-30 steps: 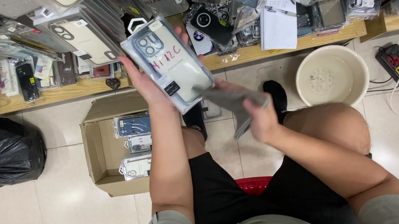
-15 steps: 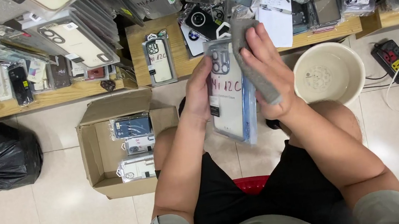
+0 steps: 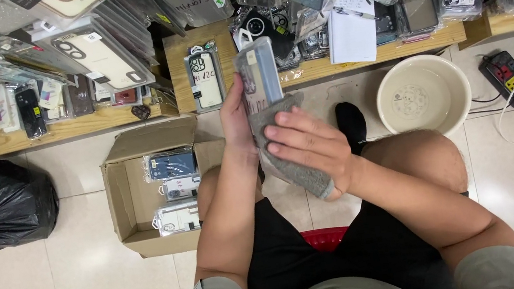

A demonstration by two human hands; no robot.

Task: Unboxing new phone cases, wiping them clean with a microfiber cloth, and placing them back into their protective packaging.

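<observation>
My left hand (image 3: 235,117) holds a packaged phone case (image 3: 257,72) upright and edge-on in front of me. My right hand (image 3: 309,146) presses a grey cloth (image 3: 287,164) against the lower part and side of that package. The cloth hangs down past my wrist. I sit on a red stool (image 3: 325,238) with my knees apart. Another packaged phone case (image 3: 205,80) lies on the wooden shelf (image 3: 178,57) just left of the one I hold.
An open cardboard box (image 3: 121,200) with several packaged cases stands on the tiled floor at my left. A black rubbish bag (image 3: 2,205) lies further left. A cream basin (image 3: 425,97), a power strip (image 3: 506,79) and a white notepad (image 3: 353,33) are at the right. Shelves of cases line the top.
One case went onto the shelf and I hold another. It has turned from face-on to edge-on, and my right hand with the cloth has slid down from its upper part.
</observation>
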